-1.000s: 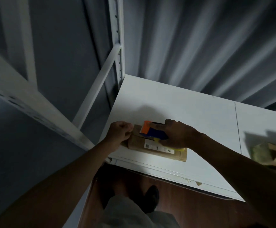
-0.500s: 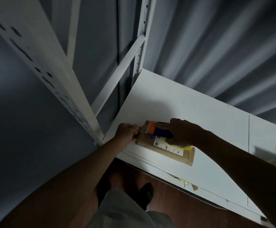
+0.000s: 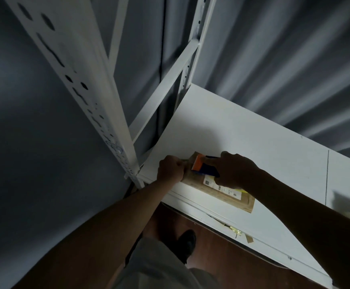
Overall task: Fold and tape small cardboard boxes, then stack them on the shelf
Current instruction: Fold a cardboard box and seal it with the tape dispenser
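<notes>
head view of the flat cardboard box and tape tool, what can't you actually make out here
- Head view: the white label's print on the flat brown cardboard box is too small and dim to read.
- The orange and blue tape dispenser is half covered by the right hand.
- What the left hand's fingers pinch is hidden by the fist.
- The object at the right edge is cropped and blurred.

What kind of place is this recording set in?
Probably a storeroom or packing area: white slotted metal racking, a white shelf board holding a cardboard box, and a corrugated wall behind.
</notes>
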